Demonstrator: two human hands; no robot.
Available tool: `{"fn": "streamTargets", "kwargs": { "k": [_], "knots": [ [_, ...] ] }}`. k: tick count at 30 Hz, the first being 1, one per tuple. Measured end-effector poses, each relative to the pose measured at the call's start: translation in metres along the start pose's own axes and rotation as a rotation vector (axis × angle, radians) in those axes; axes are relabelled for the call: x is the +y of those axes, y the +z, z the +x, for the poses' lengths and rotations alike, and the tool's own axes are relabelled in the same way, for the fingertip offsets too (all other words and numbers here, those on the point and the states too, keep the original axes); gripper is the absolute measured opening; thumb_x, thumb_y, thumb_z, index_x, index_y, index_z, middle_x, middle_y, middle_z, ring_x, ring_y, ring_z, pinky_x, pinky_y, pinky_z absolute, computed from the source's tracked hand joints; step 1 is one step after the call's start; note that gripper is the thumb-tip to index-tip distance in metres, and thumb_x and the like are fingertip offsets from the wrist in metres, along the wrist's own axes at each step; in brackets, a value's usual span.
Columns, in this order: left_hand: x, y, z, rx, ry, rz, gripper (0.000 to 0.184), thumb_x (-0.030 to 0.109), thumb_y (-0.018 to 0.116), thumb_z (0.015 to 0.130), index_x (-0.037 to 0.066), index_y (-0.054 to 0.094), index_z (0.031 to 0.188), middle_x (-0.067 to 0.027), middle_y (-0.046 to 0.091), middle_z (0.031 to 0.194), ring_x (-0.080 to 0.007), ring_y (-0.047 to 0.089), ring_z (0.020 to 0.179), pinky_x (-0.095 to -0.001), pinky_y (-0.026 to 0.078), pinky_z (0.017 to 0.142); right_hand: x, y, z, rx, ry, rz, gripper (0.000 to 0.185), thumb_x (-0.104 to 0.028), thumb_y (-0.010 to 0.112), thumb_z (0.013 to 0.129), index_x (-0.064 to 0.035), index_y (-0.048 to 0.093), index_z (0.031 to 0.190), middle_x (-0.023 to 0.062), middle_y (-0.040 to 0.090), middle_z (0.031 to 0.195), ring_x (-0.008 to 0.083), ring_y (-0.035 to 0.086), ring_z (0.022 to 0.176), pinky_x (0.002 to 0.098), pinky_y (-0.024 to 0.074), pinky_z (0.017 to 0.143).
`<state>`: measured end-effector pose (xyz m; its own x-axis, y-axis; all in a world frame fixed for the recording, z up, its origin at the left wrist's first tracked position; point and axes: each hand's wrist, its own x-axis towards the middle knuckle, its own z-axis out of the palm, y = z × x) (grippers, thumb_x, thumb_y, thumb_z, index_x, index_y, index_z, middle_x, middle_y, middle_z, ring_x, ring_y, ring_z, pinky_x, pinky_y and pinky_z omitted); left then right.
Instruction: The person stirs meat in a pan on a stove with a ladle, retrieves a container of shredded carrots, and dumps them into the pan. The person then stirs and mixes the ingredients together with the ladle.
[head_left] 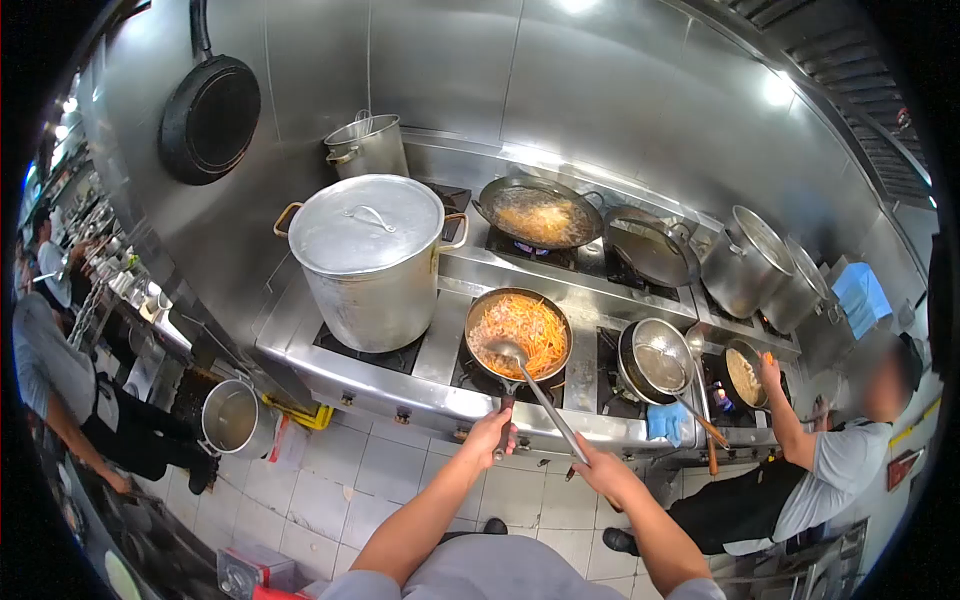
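My left hand [487,437] is closed round the dark handle of a frying pan [519,340] on the front burner. Orange shreds mixed with paler bits [535,325] fill the pan. In my right hand [605,473] is the long metal handle of a ladle [545,402], gripped with the fingers closed. Its bowl rests in the food at the pan's left side. Just left of the pan stands a large lidded pot [372,260]. Behind it, a wide wok [538,212] holds bubbling liquid with yellow-orange food.
Right of the pan are a strainer [660,356] on another pan, a blue cloth [664,423] and a second wok [652,248]. A co-worker [845,470] at the right tends a small pan [742,374]. Another person [60,370] stands left, near a floor pot [230,415].
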<state>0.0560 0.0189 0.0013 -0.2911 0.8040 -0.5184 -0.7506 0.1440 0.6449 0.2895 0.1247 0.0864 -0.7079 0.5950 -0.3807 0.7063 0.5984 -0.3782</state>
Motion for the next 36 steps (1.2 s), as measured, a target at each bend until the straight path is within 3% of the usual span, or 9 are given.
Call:
{"fn": "streamTargets", "kwargs": {
  "k": [4,8,11,15,17,23,27,32,36],
  "knots": [
    [0.0,0.001,-0.001,-0.015,-0.003,-0.03,0.026,0.032,0.05,0.094,0.008,0.049,0.105,-0.005,0.054,0.08,-0.0152,0.051,0.047,-0.0294,0.042,0.036,-0.004,-0.071,-0.042,-0.092,0.085,0.218,0.067,-0.023,0.061,0.086,-0.0209,0.029,0.144,0.007,0.053,0.068,0.0125,0.051,0.057,0.0297,0.0461,0.053],
    [0.0,-0.002,0.0,-0.01,-0.008,-0.06,0.028,0.032,0.051,0.094,0.009,0.048,0.11,-0.0054,0.054,0.079,-0.0147,0.051,0.048,-0.0299,0.043,0.038,0.0,-0.079,-0.015,-0.044,0.167,0.365,0.063,-0.022,0.06,0.085,-0.0218,0.032,0.142,0.0138,0.061,0.081,0.0207,0.058,0.063,0.0333,0.0488,0.056],
    [0.0,-0.002,-0.003,-0.008,0.004,-0.068,0.03,0.033,0.051,0.094,0.009,0.048,0.111,-0.005,0.055,0.079,-0.0149,0.051,0.048,-0.03,0.043,0.038,0.025,-0.044,0.052,0.237,-0.034,0.216,0.066,-0.021,0.059,0.085,-0.0199,0.028,0.144,0.0092,0.056,0.07,0.0162,0.052,0.053,0.0318,0.0466,0.05],
    [0.002,-0.001,-0.002,0.005,0.015,-0.01,0.031,0.034,0.05,0.094,0.009,0.049,0.113,-0.0049,0.056,0.079,-0.0147,0.051,0.048,-0.0298,0.043,0.038,-0.011,-0.02,0.094,0.185,0.088,0.319,0.068,-0.022,0.059,0.085,-0.0209,0.027,0.144,0.0102,0.058,0.073,0.0173,0.053,0.054,0.0333,0.0474,0.05],
    [0.005,-0.004,-0.002,0.011,0.004,0.021,0.031,0.034,0.05,0.094,0.009,0.049,0.112,-0.0045,0.056,0.079,-0.0143,0.051,0.047,-0.0297,0.043,0.038,-0.031,-0.017,0.089,0.033,0.017,0.268,0.065,-0.024,0.057,0.085,-0.0205,0.029,0.143,0.0256,0.062,0.1,0.0366,0.062,0.088,0.0397,0.0473,0.08],
    [0.01,-0.011,-0.003,0.012,0.002,0.002,0.03,0.034,0.052,0.093,0.01,0.05,0.111,-0.004,0.057,0.078,-0.0133,0.05,0.046,-0.029,0.042,0.037,0.018,-0.052,0.023,0.067,-0.195,-0.421,0.074,-0.022,0.059,0.082,-0.0356,0.02,0.144,0.0197,0.064,0.092,0.0343,0.062,0.09,0.0437,0.0492,0.077],
    [0.007,-0.012,-0.002,0.024,0.03,0.005,0.029,0.031,0.051,0.094,0.003,0.052,0.1,-0.007,0.056,0.079,-0.0149,0.05,0.046,-0.0293,0.042,0.035,0.03,-0.077,-0.003,0.05,-0.111,-0.479,0.073,-0.023,0.059,0.083,-0.0343,0.02,0.144,0.0186,0.063,0.096,0.0345,0.062,0.088,0.0432,0.0495,0.077],
    [0.011,-0.005,-0.007,0.03,0.024,0.011,0.029,0.031,0.047,0.096,0.004,0.05,0.104,-0.0074,0.055,0.079,-0.0157,0.05,0.046,-0.029,0.041,0.035,0.063,0.012,0.03,0.111,-0.076,-0.084,0.075,-0.022,0.059,0.085,-0.0345,0.016,0.145,0.0172,0.065,0.095,0.0261,0.064,0.075,0.0374,0.0509,0.072],
    [0.006,-0.01,-0.001,0.01,0.037,0.009,0.028,0.031,0.047,0.096,0.005,0.049,0.105,-0.0072,0.055,0.079,-0.0157,0.05,0.046,-0.0296,0.042,0.036,-0.008,0.037,0.047,-0.116,0.059,0.384,0.077,-0.024,0.06,0.086,-0.0296,0.013,0.147,0.0123,0.061,0.082,0.0185,0.057,0.063,0.0335,0.0501,0.061]
  ]
}}
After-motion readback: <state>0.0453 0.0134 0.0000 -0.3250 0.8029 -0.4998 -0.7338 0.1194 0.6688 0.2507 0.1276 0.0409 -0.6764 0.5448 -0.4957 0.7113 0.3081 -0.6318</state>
